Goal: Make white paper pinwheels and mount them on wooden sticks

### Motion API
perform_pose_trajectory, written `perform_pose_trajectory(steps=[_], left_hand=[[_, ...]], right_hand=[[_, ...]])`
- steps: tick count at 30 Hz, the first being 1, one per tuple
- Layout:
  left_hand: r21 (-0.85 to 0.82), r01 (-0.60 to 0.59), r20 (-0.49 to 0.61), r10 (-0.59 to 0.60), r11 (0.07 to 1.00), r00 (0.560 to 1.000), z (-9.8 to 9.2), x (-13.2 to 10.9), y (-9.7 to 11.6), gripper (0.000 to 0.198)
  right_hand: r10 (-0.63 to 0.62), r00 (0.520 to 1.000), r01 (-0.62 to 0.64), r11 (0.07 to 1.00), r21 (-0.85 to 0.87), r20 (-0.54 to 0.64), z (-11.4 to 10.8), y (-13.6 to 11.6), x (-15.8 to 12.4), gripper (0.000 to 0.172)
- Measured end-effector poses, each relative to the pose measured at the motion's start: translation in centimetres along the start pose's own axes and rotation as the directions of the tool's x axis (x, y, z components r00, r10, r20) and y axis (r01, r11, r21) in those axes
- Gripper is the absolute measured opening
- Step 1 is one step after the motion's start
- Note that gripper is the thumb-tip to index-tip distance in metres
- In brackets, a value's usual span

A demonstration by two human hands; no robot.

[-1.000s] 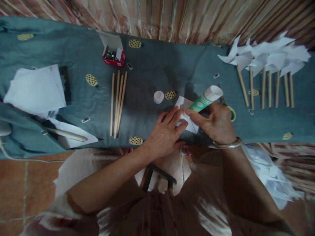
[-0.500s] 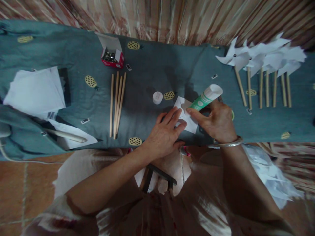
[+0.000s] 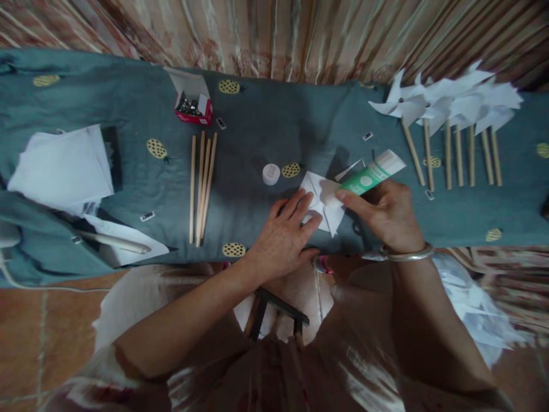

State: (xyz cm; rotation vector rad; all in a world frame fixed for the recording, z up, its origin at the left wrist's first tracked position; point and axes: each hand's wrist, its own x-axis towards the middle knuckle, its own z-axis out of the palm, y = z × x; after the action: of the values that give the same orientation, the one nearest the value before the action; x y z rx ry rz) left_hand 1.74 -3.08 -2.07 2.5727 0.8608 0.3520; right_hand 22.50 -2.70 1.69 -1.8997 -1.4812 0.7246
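right hand (image 3: 388,217) grips a glue stick (image 3: 374,173), its green label (image 3: 363,182) illegible; splayed left hand (image 3: 283,234) rests on paper (image 3: 329,197).

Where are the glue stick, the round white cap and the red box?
Glue stick (image 3: 372,174), head view: its green label.
Round white cap (image 3: 271,174), head view: its upper face.
Red box (image 3: 191,118), head view: its front wall.

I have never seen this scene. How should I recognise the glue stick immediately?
On the dark green tablecloth with yellow pineapple prints, find the right hand with a silver bangle. It holds the glue stick slanted, lower end at the folded white paper. Unlike the thin, bare wooden sticks on the left, it is a thick white tube with a green band.
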Motion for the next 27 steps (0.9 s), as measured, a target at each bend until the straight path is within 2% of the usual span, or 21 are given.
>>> perform_pose_trajectory(steps=[2,4,8,10,13,15,17,20,22,24,26,27], left_hand=[[0.003,0.003,0.006,-0.003,1.000,1.000,0.1,0.0,0.1,0.057],[0.005,0.006,0.003,-0.006,1.000,1.000,0.1,0.0,0.1,0.058],[-0.001,-0.046,-0.084,0.045,0.999,0.995,-0.7,0.1,-0.6,0.052],[-0.007,-0.046,-0.172,0.044,0.999,0.984,-1.7,0.3,-1.6,0.046],[0.034,0.140,-0.311,-0.122,0.990,0.943,-3.4,0.7,-3.6,0.043],[0.059,0.231,-0.353,-0.196,0.971,0.915,-4.1,1.0,-4.9,0.049],[0.086,0.262,-0.320,-0.222,0.961,0.921,-4.2,1.3,-5.8,0.052],[0.104,0.293,-0.225,-0.264,0.951,0.938,-4.2,1.7,-6.4,0.042],[0.060,0.276,-0.189,-0.260,0.959,0.947,-4.2,1.8,-6.5,0.037],[-0.048,0.271,-0.223,-0.275,0.961,0.935,-4.2,1.9,-6.5,0.031],[-0.269,0.278,-0.301,-0.354,0.922,0.885,-4.1,2.0,-6.3,0.025],[-0.430,0.267,-0.314,-0.421,0.862,0.851,-4.0,2.0,-6.2,0.024]], right_hand=[[0.047,0.996,-0.032,0.981,0.190,-0.075,-0.4,0.1,0.1,0.030],[0.113,0.985,-0.053,0.919,0.392,-0.132,-0.8,0.2,0.3,0.026],[0.246,0.961,-0.106,0.751,0.652,-0.127,-1.2,0.2,0.9,0.022],[0.301,0.948,-0.141,0.690,0.710,-0.104,-1.3,0.2,1.1,0.020],[0.344,0.938,-0.181,0.607,0.774,-0.051,-1.1,0.4,1.3,0.023],[0.328,0.945,-0.190,0.559,0.807,-0.005,-0.7,0.6,1.3,0.027],[0.285,0.957,-0.202,0.527,0.826,0.052,-0.3,0.8,1.3,0.031],[0.236,0.963,-0.233,0.501,0.833,0.127,0.5,0.8,1.2,0.037],[0.228,0.962,-0.240,0.450,0.860,0.150,0.9,0.5,1.1,0.039],[0.222,0.960,-0.247,0.384,0.890,0.171,1.3,0.0,0.9,0.038],[0.206,0.957,-0.263,0.318,0.911,0.204,1.6,-0.5,0.8,0.036],[0.194,0.955,-0.273,0.283,0.919,0.224,1.7,-0.8,0.7,0.034]])
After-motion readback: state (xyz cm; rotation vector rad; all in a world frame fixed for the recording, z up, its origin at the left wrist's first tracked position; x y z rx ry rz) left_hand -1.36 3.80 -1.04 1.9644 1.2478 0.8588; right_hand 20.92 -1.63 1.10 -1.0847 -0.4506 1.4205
